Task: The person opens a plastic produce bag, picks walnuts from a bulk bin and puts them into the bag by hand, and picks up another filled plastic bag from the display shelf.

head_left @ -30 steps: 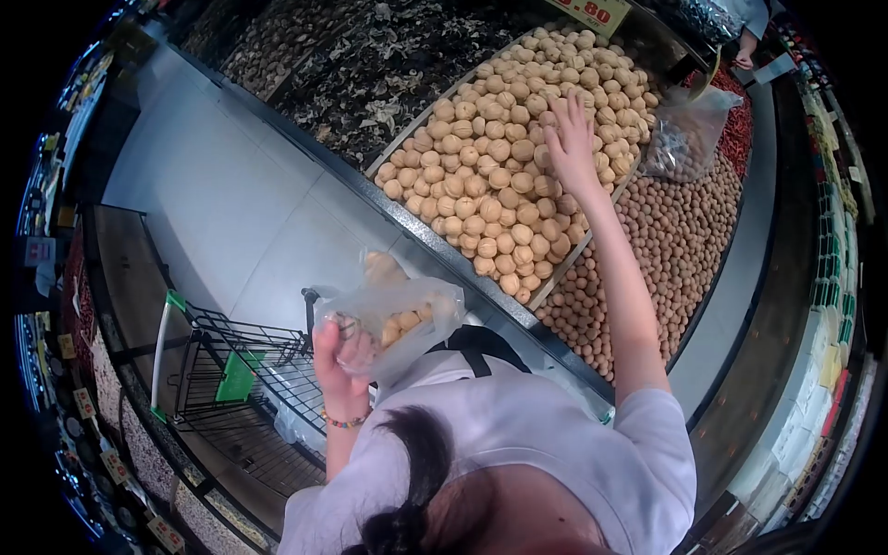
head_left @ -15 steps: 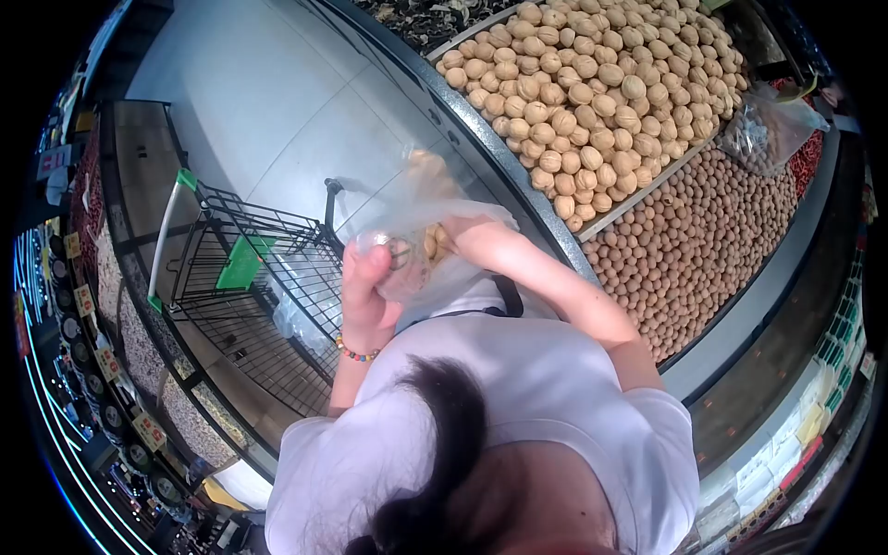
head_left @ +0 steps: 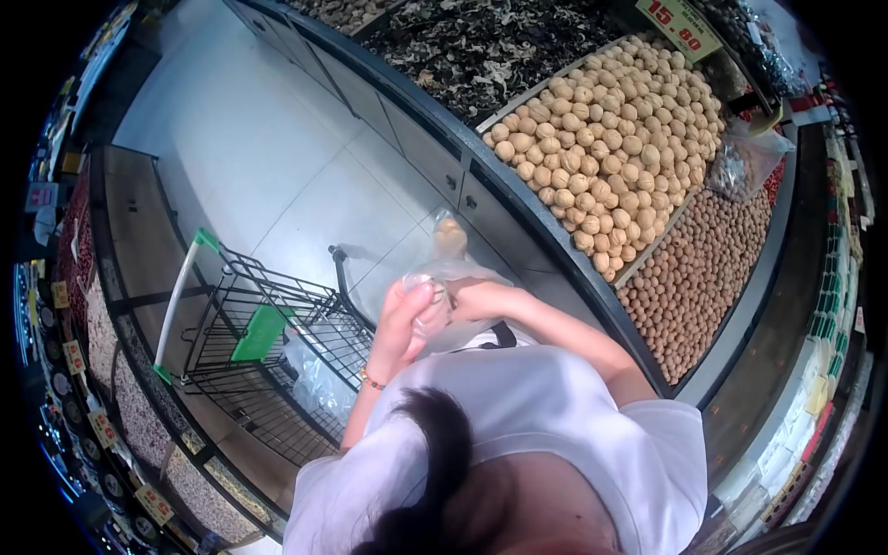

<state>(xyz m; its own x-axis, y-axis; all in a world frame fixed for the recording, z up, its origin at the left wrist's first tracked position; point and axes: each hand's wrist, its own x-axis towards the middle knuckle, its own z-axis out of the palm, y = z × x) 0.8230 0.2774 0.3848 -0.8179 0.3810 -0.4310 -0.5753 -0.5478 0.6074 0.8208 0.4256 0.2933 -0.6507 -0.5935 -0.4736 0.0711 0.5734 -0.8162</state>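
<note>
In front of my chest I hold a clear plastic bag [head_left: 451, 269]. Its lower end hangs out beyond my hands, with tan walnuts [head_left: 450, 239] showing through the film. My left hand [head_left: 404, 317], with a beaded bracelet at the wrist, is closed on the gathered plastic. Close beside it, my right hand [head_left: 474, 302] is curled around the bag's upper part; its fingertips are partly hidden by the film. Ahead and to the right, a large heap of walnuts [head_left: 610, 153] fills a display bin.
A black wire shopping cart [head_left: 268, 342] with green parts stands at my left, a plastic bag [head_left: 319, 375] inside it. Smaller brown nuts [head_left: 703, 268] lie beside the walnuts, and dark dried fungus [head_left: 472, 55] beyond. A price sign [head_left: 680, 26] stands at the back. Grey tiles [head_left: 305, 176] cover the aisle.
The view has shifted, showing more of the far bins and the price sign. My hands have drawn closer together around the plastic, and the bag's filled end now hangs more still.
</note>
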